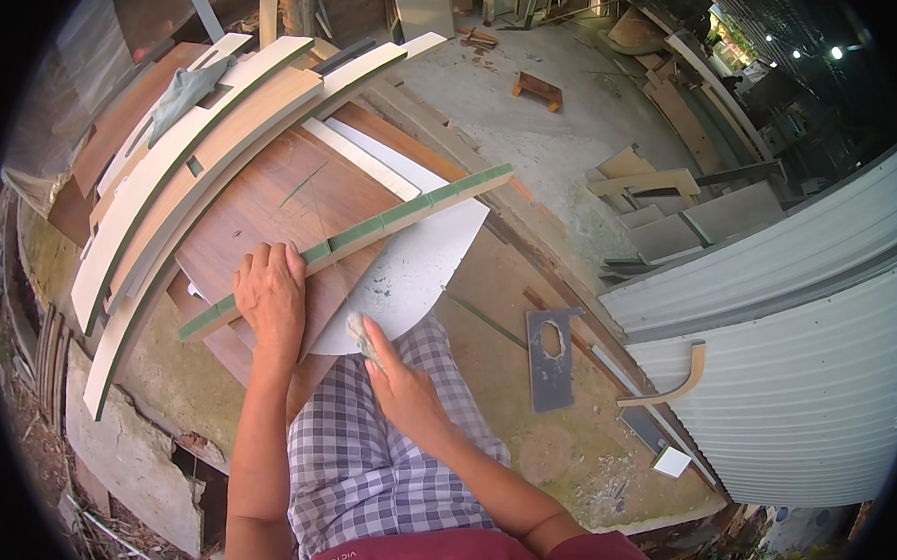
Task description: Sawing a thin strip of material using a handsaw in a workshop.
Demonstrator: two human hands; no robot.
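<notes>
A long, narrow strip of board [396, 218] with a green face and a pale side lies at a slant over brown wood-grain panels [272, 187] and a white sheet [429, 259]. My left hand [271, 297] is closed over the strip near its lower left end, fingers curled over its top. Lower and to the right, my right hand [403, 393] pinches a small, crumpled whitish-grey wad [363, 338], which looks like a rag. The wad is just in front of the white sheet's near edge, apart from the strip. Greenish crumbs are scattered on the sheet.
Several long pale boards with green edges [187, 184] are stacked at the left, a grey-blue cloth [189, 94] on them. A dark plate with a hole [551, 360] lies on the floor at the right, near corrugated metal sheeting [795, 365]. A small wooden stool [538, 91] stands farther back.
</notes>
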